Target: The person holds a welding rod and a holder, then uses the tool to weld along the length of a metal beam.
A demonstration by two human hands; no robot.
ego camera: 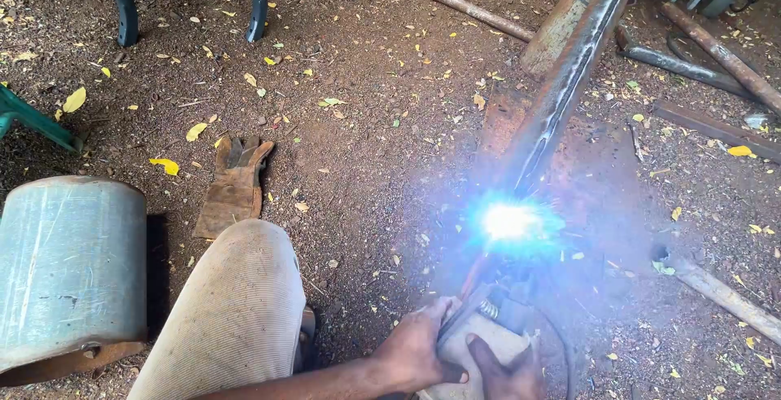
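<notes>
Both hands — left (pixel 415 351), right (pixel 500 371) — grip the holder (pixel 492 319) at lower middle. The spark (pixel 508 221) burns on the bar (pixel 561 91) end — welding not finished.

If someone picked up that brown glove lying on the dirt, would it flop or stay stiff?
The glove would probably flop: it lies flat and creased on the ground, like soft worn leather. It likely feels light, since it is thin and empty. It should not roll or slide, because its surface looks rough.

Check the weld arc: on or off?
On. A bright blue-white arc flares at the near end of the steel bar, just beyond the electrode holder gripped by the hands, left hand, right hand.
</notes>
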